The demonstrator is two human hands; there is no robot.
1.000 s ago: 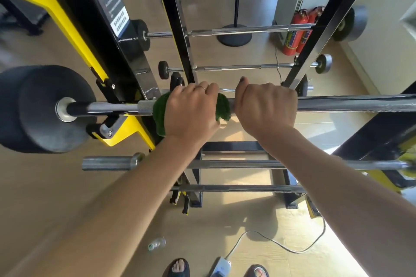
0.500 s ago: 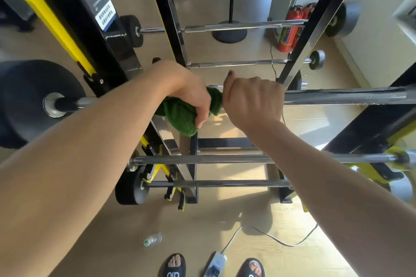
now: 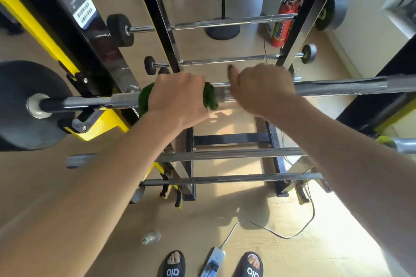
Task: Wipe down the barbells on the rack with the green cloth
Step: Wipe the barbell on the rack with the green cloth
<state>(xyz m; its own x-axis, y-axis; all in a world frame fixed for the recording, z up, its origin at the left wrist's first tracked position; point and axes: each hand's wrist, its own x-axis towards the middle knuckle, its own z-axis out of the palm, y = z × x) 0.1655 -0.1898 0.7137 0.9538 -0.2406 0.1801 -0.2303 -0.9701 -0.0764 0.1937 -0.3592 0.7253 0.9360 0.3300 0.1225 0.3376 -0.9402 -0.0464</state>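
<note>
While left hand (image 3: 180, 96) wraps green cloth (image 3: 210, 99) round top barbell (image 3: 337, 87), fingers curled tight over it, right hand (image 3: 262, 89) grips bare bar just beside, thumb sticking up. Rack (image 3: 157, 18) holds more barbells above and below. Small bottle (image 3: 152, 237) lying on floor, contents can't tell. Power strip (image 3: 212, 264) between slippers.

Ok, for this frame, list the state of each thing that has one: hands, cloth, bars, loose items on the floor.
left hand: grips the green cloth around the bar.
right hand: grips the bare bar, thumb up.
green cloth: wrapped round the bar under the left hand.
top barbell: horizontal, resting on the yellow hook.
water bottle: lying on its side on the floor.
fire extinguisher: standing upright.
</note>
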